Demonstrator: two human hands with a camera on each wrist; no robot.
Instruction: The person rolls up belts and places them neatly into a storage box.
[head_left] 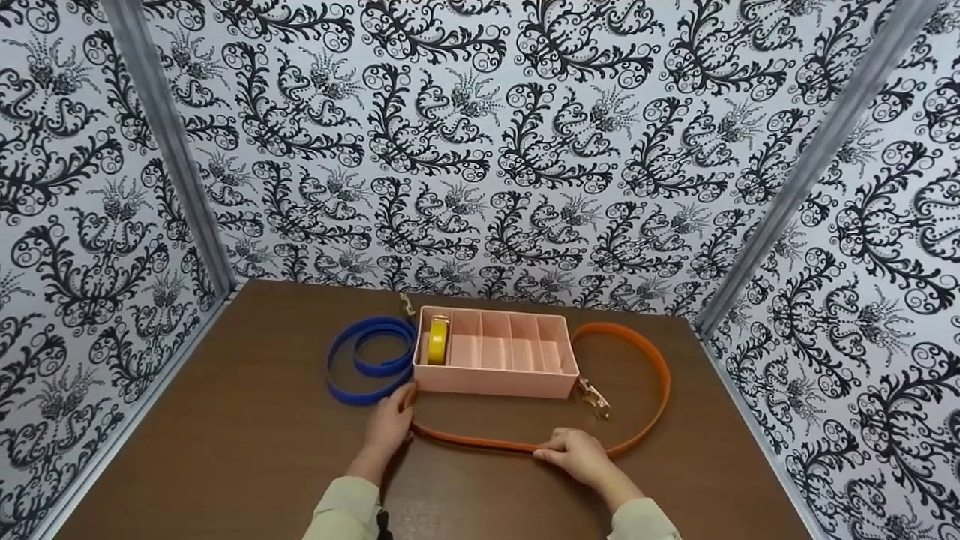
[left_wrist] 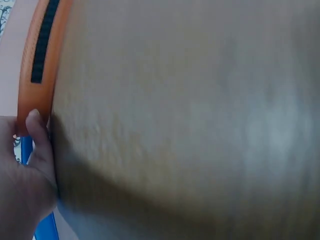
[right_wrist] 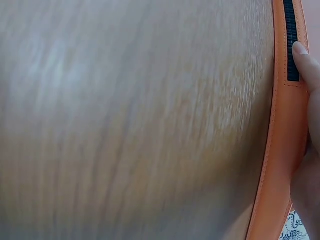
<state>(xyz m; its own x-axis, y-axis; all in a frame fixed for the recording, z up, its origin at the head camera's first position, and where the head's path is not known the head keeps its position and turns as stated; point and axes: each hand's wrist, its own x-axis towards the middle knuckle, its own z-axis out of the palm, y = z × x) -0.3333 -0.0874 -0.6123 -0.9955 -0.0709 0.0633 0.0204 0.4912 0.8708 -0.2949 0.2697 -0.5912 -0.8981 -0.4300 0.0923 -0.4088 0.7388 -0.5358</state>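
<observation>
An orange belt stands on its edge on the table, curving in front of and to the right of a pink divided box. My left hand pinches the belt's end between thumb and fingers, close to the box's front left corner. Farther along the strap, my right hand pinches it, the thumb lying over the black ratchet strip in the right wrist view. The gold buckle lies by the box's front right corner. A rolled yellow belt sits in the leftmost compartment.
A loosely coiled blue belt stands on the table left of the box, near my left hand. A gold buckle lies behind the box's left corner. Patterned walls enclose the brown table at the back and sides.
</observation>
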